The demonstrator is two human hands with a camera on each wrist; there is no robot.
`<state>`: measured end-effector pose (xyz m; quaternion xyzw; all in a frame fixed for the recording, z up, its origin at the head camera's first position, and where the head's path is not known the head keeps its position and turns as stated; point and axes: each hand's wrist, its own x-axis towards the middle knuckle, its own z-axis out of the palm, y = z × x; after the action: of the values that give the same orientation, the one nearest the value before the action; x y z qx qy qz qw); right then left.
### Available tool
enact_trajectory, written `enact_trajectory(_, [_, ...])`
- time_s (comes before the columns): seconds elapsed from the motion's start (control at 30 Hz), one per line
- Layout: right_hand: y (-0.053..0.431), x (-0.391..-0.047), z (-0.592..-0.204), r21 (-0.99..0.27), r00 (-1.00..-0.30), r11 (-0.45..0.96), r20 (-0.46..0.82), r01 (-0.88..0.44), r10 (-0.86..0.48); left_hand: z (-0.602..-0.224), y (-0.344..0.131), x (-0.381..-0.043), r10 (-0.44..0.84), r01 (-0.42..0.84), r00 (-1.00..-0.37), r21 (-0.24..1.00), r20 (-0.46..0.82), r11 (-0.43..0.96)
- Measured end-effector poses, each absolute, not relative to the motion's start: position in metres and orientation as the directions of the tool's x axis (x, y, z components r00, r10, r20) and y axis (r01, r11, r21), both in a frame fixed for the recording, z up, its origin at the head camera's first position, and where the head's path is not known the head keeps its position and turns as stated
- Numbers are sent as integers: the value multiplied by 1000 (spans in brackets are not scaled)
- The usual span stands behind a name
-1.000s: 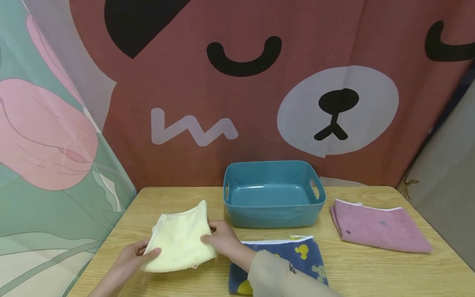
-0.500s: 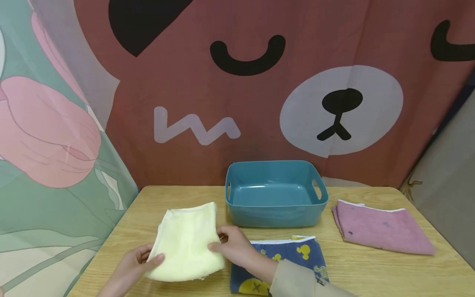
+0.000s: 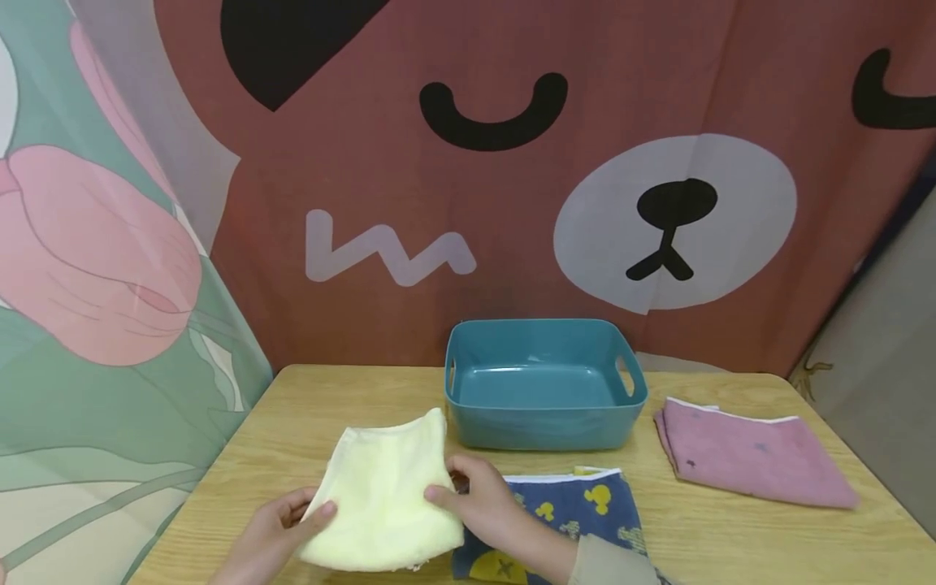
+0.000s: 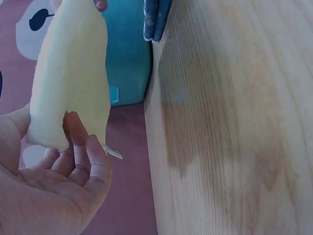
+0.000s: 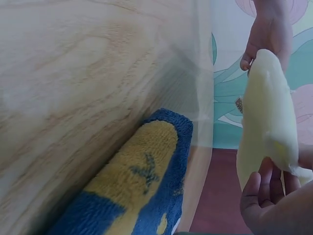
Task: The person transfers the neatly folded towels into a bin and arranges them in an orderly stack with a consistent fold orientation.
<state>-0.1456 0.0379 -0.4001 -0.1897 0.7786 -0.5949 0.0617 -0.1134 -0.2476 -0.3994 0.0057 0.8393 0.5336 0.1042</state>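
Note:
A folded pale yellow towel (image 3: 387, 496) is held up over the front of the table between both hands. My left hand (image 3: 274, 532) pinches its left edge, thumb on the near face and fingers behind. On the opposite edge my right hand (image 3: 486, 504) grips it the same way. In the left wrist view the towel (image 4: 73, 68) hangs clear of the wood, a small white tag at its lower corner. The right wrist view shows the towel (image 5: 269, 117) bulging between the two hands. A folded blue towel with yellow figures (image 3: 600, 496) lies partly behind my right forearm.
A teal plastic basket (image 3: 544, 426) with handle holes stands at the back middle of the wooden table (image 3: 731, 540). To its right lies a folded pink towel (image 3: 756, 455) with a white edge. A curtain with a bear print (image 3: 512, 236) hangs behind the table.
Both hands have carried the yellow towel to the right and slightly nearer, its face now turned more toward the head camera. Basket and the other towels stay in place; the head view has shifted slightly.

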Motion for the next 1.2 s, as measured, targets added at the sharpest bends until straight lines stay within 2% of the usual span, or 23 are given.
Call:
enact_trajectory(0.2, [54, -139, -399, -963, -924, 197, 102, -184, -368, -399, -240, -111, 183, -112, -966, 933, -183, 341])
enact_trajectory(0.5, [77, -133, -396, -968, -935, 206, 65, -144, -349, -399, -225, -109, 240, -103, -955, 956, -172, 276])
enact_trajectory(0.77, [93, -128, -396, -971, -947, 225, 4, -80, -320, -401, -213, -107, 336, -48, -934, 974, -121, 220])
enact_trajectory(1.0, [111, -124, -398, -977, -955, 215, -56, -9, -293, -399, -201, -106, 370, -10, -923, 971, -101, 240])
enact_trajectory(1.2, [125, -118, -395, -983, -959, 183, -53, 1, -280, -398, -188, -109, 359, -29, -925, 964, -126, 264])
